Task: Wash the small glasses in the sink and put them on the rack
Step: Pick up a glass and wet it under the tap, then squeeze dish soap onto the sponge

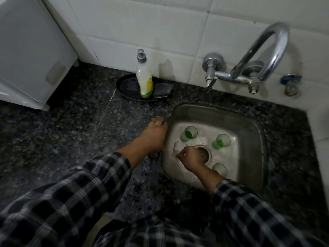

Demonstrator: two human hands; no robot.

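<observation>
4 small glasses stand in the sink [249,114]: 3 green glasses [190,133], 1 clear glass [180,145]. Right hand [193,158] pinches the clear glass's rim; left hand [154,135] rests flat on the counter [89,132]. Step judged: pickup for washing. Next requires tap [267,50] water. Rack not visible.

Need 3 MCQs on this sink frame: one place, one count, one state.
1. Where does the soap bottle stand?
A in the sink
B on the black dish
C on the tap

2. How many small glasses are in the sink?
A two
B four
C six

3. What is the right hand doing?
A pinching the clear glass
B turning the tap
C lying flat on the counter

Answers: 1 B, the bottle stands on the dish by the wall. 2 B, three green-tinted and one clear. 3 A, its fingers close on the rim.
</observation>
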